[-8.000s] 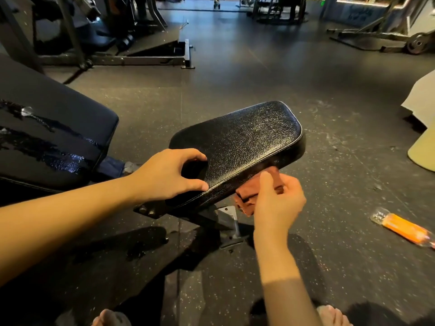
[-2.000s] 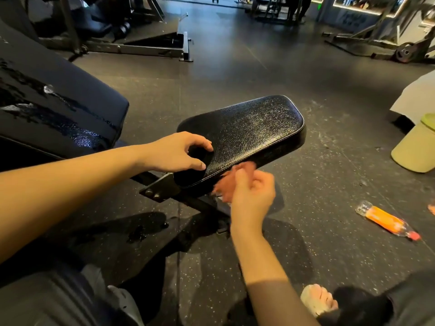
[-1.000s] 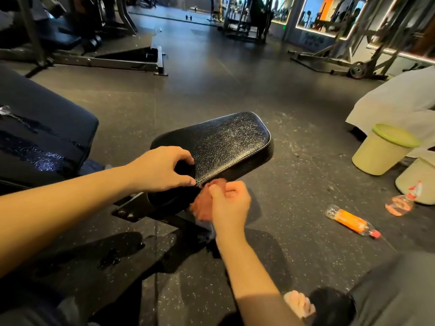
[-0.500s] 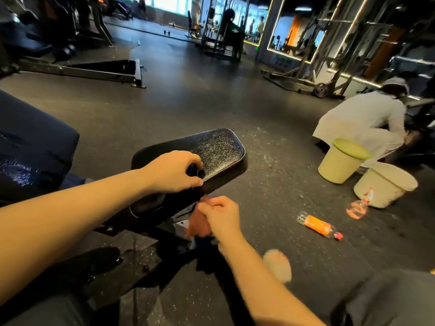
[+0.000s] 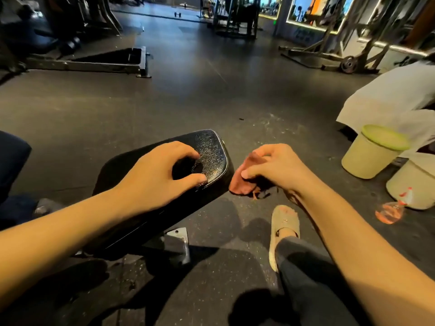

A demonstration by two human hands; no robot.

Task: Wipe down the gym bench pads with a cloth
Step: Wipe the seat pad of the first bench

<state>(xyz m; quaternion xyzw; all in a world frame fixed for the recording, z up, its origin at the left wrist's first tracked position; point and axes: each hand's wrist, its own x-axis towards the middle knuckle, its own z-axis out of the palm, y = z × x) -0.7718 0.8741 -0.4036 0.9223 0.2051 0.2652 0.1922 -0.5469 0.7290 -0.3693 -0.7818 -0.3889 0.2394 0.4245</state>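
The black seat pad (image 5: pixel 211 147) of the gym bench lies in the middle of the head view, its cracked top glinting. My left hand (image 5: pixel 160 175) rests on top of the pad with curled fingertips and thumb pressing the surface. A reddish-brown cloth (image 5: pixel 242 182) sits against the pad's far right end, and my right hand (image 5: pixel 275 168) pinches it between thumb and fingers. The bench's larger back pad (image 5: pixel 11 156) shows only at the left edge.
Two pale buckets (image 5: pixel 369 158) (image 5: pixel 414 184) stand at the right beside a crouching person in white (image 5: pixel 395 95). A clear spray bottle (image 5: pixel 393 208) lies near them. My slippered foot (image 5: pixel 282 231) is on the floor below the cloth. Gym machines line the back.
My right hand has carried the cloth from the pad's near side to its far right end. The camera turned and rose; my left hand stays on the pad.
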